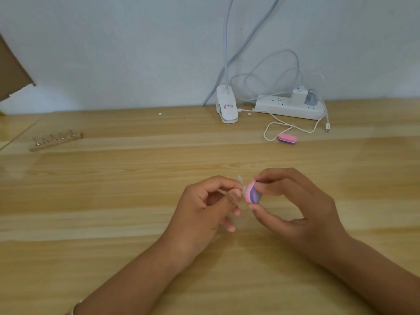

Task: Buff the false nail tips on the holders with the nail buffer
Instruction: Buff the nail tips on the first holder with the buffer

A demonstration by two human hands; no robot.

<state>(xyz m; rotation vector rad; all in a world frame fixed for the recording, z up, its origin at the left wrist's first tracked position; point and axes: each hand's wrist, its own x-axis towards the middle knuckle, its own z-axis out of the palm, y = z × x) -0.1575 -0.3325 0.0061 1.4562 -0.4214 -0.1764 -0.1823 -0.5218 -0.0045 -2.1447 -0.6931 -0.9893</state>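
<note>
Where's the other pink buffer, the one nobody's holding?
In the head view, the spare buffer lies on the table at the back right, beside a white cable loop, in front of the power strip.

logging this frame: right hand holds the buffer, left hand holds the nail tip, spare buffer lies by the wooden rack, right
No: the head view shows the spare buffer in front of the power strip, far from the wooden rack. Right hand holds the buffer, left hand the nail tip.
</note>
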